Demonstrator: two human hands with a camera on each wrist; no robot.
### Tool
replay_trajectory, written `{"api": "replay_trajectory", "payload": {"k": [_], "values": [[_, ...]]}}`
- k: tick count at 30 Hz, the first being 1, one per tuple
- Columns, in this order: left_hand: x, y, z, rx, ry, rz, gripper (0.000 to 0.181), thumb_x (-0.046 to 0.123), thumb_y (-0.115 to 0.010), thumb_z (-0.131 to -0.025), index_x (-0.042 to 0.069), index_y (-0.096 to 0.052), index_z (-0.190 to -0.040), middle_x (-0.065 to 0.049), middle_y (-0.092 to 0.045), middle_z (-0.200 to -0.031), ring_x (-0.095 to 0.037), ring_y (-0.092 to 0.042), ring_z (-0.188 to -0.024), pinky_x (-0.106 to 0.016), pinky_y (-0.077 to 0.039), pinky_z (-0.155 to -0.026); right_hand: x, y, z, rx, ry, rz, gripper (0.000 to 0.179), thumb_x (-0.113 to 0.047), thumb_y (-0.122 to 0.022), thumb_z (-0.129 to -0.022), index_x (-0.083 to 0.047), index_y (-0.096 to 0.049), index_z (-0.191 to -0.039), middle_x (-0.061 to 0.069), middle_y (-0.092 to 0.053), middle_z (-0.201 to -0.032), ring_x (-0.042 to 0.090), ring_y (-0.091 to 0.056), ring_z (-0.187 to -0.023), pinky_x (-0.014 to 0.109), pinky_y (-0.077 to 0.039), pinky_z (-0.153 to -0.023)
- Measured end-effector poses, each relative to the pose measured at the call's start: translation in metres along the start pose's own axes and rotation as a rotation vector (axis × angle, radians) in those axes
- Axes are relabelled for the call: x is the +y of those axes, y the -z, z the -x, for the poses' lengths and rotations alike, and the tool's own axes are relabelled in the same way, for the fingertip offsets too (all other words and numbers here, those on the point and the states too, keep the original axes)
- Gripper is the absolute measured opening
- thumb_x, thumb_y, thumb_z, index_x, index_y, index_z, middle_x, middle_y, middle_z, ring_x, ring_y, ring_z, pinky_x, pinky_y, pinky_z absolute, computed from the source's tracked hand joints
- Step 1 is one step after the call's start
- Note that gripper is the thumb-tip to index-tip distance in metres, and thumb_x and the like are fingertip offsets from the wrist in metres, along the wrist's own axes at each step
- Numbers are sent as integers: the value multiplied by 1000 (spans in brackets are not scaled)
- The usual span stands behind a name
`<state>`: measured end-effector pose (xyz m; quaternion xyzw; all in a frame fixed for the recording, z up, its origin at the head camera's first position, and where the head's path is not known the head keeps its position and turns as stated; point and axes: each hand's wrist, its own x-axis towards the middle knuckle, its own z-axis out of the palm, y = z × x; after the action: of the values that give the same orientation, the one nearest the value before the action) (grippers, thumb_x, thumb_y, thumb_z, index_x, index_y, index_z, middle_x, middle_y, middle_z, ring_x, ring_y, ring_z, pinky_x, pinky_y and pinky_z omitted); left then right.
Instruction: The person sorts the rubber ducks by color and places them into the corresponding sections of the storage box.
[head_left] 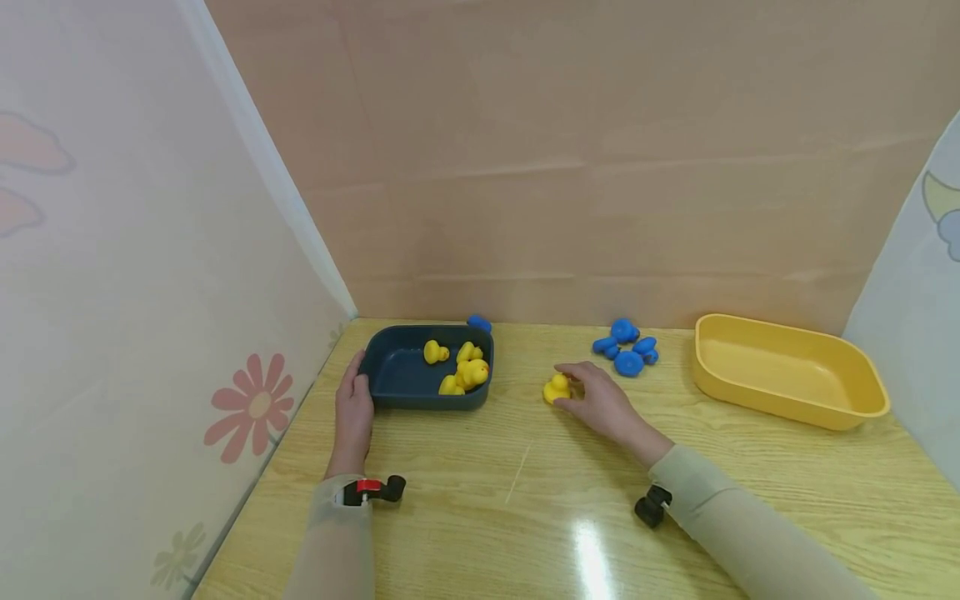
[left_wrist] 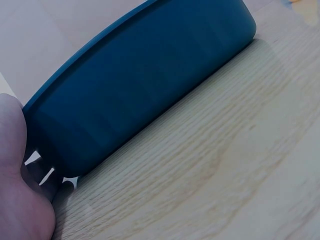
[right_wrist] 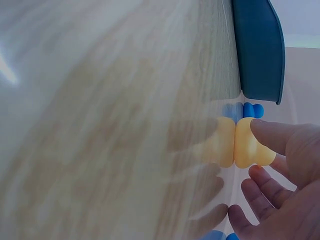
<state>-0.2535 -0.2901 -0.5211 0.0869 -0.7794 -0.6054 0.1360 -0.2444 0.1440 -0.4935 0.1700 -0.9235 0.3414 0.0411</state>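
Observation:
A dark blue-green tray [head_left: 427, 402] stands at the left of the table with several yellow rubber ducks [head_left: 472, 372] inside. My left hand [head_left: 354, 417] holds its left end, thumb at the near corner and fingers along the outer side. In the left wrist view the tray's long wall [left_wrist: 135, 85] fills the upper part, and the thumb [left_wrist: 10, 135] shows at the left edge. To the right of the tray, my right hand [head_left: 600, 404] pinches a yellow rubber duck [head_left: 557, 388] between thumb and forefinger. That duck [right_wrist: 245, 145] is upright at the table surface in the right wrist view.
Several blue rubber ducks [head_left: 628, 363] lie in a cluster beyond my right hand. Another blue one [head_left: 478, 322] sits behind the dark tray's far right corner. A yellow tray [head_left: 780, 408] stands at the right, near the side wall. A brown backdrop [head_left: 525, 208] closes off the far edge.

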Motion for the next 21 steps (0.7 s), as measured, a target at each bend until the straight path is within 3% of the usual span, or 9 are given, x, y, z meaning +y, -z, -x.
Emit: {"api": "replay_trajectory", "payload": {"k": [13,21], "values": [[1,0,-2,3,-22,-6,56,21,-32,-118,21,-39,-174,-3,-32,-179,-26,-20,-167,-50,-16,-135,1,-3,-4,-7,7,5,60,-15,-86,-98,1,-64,-151,22,-67,-142,42,-64,-127,61,-53,-109],[1,0,-1,11,9,-6,57,21,-32,-118,23,-39,-174,-3,-31,-180,-27,-19,-168,-50,-16,-136,0,-6,-5,-19,1,15,60,-17,-88,-97,-1,-65,-150,19,-68,-142,39,-64,-127,59,-53,-109]]}}
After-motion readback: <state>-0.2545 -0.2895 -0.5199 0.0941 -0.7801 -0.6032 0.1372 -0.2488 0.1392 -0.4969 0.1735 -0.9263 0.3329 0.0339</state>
